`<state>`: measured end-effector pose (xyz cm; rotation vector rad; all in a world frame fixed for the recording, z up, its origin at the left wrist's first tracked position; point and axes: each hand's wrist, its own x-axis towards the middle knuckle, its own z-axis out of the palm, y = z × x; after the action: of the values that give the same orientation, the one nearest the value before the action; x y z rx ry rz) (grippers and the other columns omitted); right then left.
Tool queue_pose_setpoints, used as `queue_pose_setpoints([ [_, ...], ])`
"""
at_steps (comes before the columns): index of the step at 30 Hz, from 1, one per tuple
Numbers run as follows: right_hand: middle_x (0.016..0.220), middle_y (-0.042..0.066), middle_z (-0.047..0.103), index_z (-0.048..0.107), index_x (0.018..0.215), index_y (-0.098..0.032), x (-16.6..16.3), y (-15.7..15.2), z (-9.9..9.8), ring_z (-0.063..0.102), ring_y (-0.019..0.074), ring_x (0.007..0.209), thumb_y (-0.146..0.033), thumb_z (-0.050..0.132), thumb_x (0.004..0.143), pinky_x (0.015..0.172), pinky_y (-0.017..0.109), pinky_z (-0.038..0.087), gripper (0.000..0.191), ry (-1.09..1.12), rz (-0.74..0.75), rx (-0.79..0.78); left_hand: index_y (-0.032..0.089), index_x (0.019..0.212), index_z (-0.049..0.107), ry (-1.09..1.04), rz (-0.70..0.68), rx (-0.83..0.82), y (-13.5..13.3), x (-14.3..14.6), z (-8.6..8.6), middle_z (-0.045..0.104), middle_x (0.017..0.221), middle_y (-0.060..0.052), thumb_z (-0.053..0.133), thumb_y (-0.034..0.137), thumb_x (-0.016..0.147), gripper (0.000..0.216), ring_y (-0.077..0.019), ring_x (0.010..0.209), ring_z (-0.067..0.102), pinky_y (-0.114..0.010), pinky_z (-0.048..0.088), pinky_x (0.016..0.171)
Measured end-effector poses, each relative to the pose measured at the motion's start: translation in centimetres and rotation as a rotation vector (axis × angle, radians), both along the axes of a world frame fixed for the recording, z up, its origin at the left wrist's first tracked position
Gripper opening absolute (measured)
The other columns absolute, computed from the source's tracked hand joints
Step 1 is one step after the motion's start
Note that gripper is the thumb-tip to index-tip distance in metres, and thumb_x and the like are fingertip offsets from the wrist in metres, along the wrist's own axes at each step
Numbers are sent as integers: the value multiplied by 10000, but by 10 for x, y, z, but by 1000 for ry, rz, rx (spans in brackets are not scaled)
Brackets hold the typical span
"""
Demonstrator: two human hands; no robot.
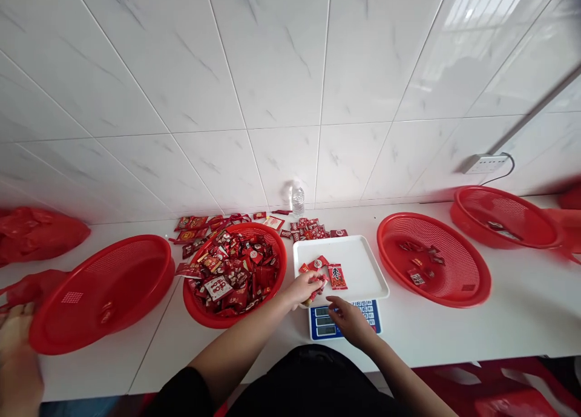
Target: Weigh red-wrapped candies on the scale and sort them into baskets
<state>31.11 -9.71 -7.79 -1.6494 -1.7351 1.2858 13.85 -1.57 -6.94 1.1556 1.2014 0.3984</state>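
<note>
My left hand [305, 290] is closed around a few small red wrapped packets [320, 286] over the near left part of the scale's white tray [363, 262]. Lying flat on the tray beside it is a red packet with a large black character [336, 276]. More red packets [316, 263] rest just behind my fingers. My right hand [349, 321] hovers at the tray's front edge, above the blue keypad of the digital scale [324, 330]. Its fingers are slightly curled and apart, with nothing visible in them.
To the left stands a red basket [282, 265] heaped with red packets, with loose packets [308, 228] behind. Other red baskets [140, 244] [483, 278] [460, 208] flank it. A water bottle [298, 199] stands by the wall. Another person's hand [18, 338] is at far left.
</note>
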Motion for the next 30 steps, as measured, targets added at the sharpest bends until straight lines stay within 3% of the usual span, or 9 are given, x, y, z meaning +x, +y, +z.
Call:
queue_pose_setpoints([
  [5, 991, 53, 664, 525, 1203, -253, 4, -2, 0, 623, 193, 812, -374, 475, 804, 730, 328, 457, 420, 62, -32, -37, 223, 1082, 561, 112, 72, 78, 1, 4, 5, 592, 808, -10, 601, 280, 757, 333, -116, 646, 564, -209, 425, 571],
  [10, 904, 43, 669, 466, 1240, -224, -8, -2, 6, 633, 182, 773, -470, 529, 778, 693, 323, 480, 527, 438, -102, -206, 214, 1060, 544, -117, 140, -85, -18, 1, 7, 581, 1023, -51, 616, 86, 686, 401, -122, 746, 595, -248, 476, 649],
  [15, 816, 20, 648, 445, 1239, -194, -21, 3, 3, 630, 171, 737, -461, 581, 742, 662, 309, 488, 580, 565, -175, -258, 184, 1079, 523, -223, 276, -74, -30, 2, 2, 580, 963, -66, 654, 106, 696, 412, -138, 758, 608, -298, 496, 716],
  [17, 818, 18, 644, 445, 1238, -199, -23, 5, 0, 627, 174, 741, -443, 566, 751, 661, 313, 492, 559, 518, -193, -212, 197, 1138, 509, -176, 250, -13, -30, -1, -1, 577, 955, -65, 660, 157, 715, 451, -160, 795, 609, -318, 496, 739],
  [23, 1060, 70, 603, 485, 1217, -231, -7, 15, -9, 615, 185, 824, -371, 454, 816, 729, 339, 497, 426, 175, -251, 43, 264, 1200, 529, 289, 72, 470, -29, -16, -9, 532, 1110, -85, 689, 174, 663, 567, -261, 1049, 520, -344, 411, 866],
  [26, 1211, 93, 522, 509, 1222, -236, 6, 25, -15, 528, 235, 1049, -294, 426, 829, 854, 380, 458, 406, -113, -271, 247, 257, 1182, 537, 344, 15, 505, -28, -18, -14, 528, 1127, -86, 662, 184, 682, 520, -259, 1048, 514, -338, 398, 868],
  [30, 1272, 84, 508, 521, 1239, -227, 13, 38, -18, 428, 261, 1166, -248, 450, 821, 954, 405, 388, 425, -346, -144, 298, 238, 1102, 581, 376, -121, 510, -22, -13, -20, 565, 1069, -74, 619, 192, 713, 393, -247, 979, 549, -333, 410, 843],
])
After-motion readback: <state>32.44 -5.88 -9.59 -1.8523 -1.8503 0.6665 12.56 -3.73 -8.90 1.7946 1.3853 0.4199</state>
